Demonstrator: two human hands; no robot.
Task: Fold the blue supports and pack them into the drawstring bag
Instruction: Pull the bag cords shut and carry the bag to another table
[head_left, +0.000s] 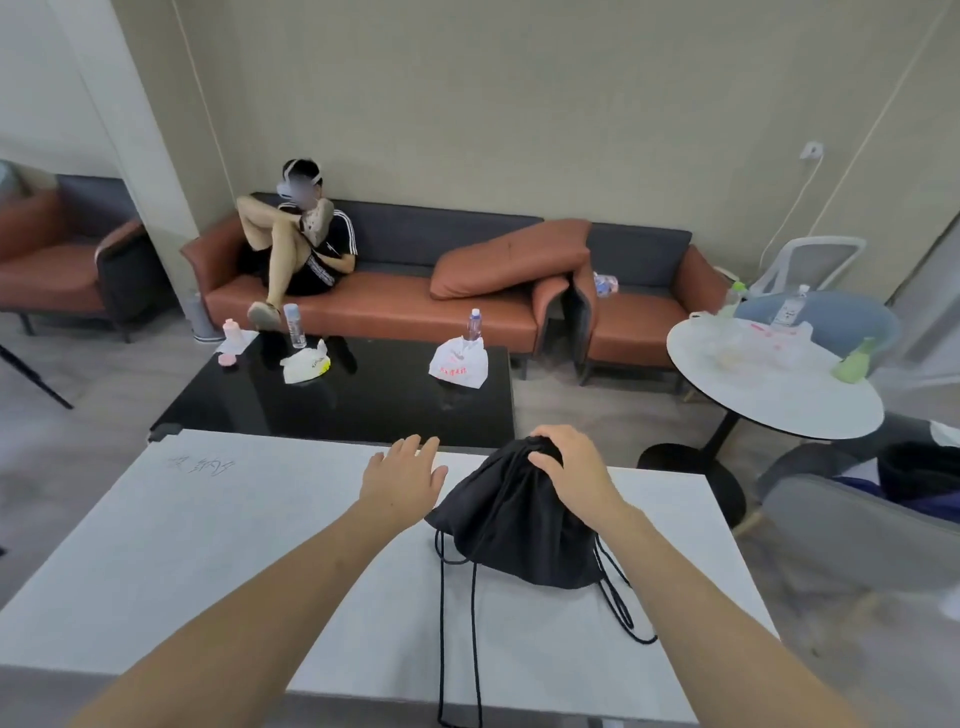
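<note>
A black drawstring bag (514, 525) lies bulging on the white table (218, 551), its mouth gathered at the far end. Its black cords (457, 623) trail toward the near edge and over it. My right hand (571, 462) rests on the gathered top of the bag, fingers curled over the fabric. My left hand (402, 475) lies flat on the table just left of the bag, fingers apart and holding nothing. No blue supports are visible; whatever is inside the bag is hidden.
Beyond the white table stands a black coffee table (363, 395) with bottles and white plastic bags. A person sits on the orange sofa (395, 301) at the back. A round white table (769, 384) and a grey chair (857, 530) are to the right.
</note>
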